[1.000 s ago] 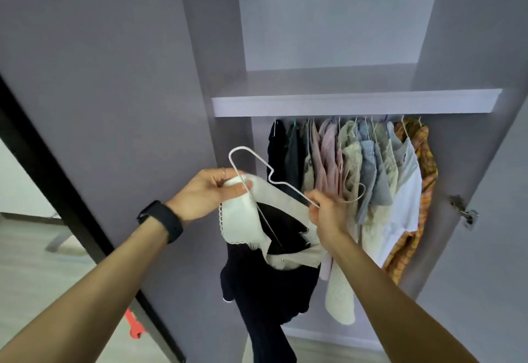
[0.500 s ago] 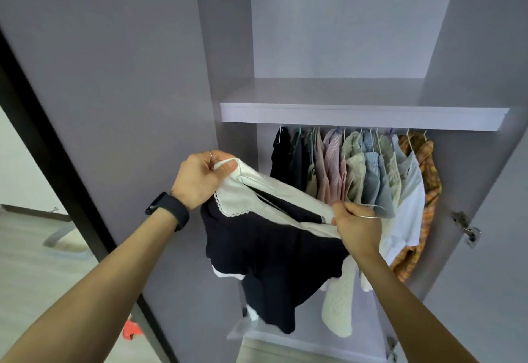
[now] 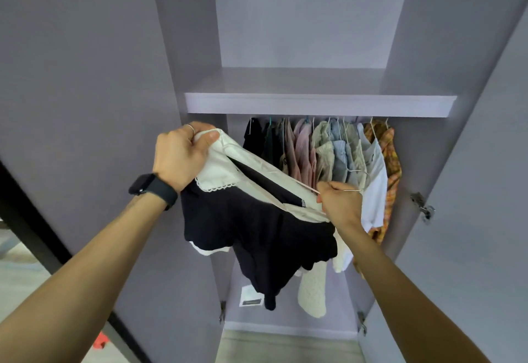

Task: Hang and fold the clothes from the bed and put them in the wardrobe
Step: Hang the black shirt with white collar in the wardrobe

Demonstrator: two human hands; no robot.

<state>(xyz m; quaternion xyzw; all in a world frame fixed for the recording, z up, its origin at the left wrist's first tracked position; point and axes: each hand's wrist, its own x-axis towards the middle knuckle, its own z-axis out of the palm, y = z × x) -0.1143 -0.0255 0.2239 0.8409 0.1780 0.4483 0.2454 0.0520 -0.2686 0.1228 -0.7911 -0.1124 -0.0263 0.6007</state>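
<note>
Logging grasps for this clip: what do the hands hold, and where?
Left hand grips the black garment by its white collar; right hand pinches the wire hanger near its hook, beside the collar's other end.

Left hand gripping black dress collar, right hand pinching wire hanger, open wardrobe

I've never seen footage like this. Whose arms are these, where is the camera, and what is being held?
There is no machine here: a person wears a camera on the head, so you look down along their own two arms at an open wardrobe. The left hand, with a black wristband, grips the white collar of a black garment. The right hand holds a thin wire hanger that runs into the neck opening. Behind, a row of hung clothes sits under a shelf.
</note>
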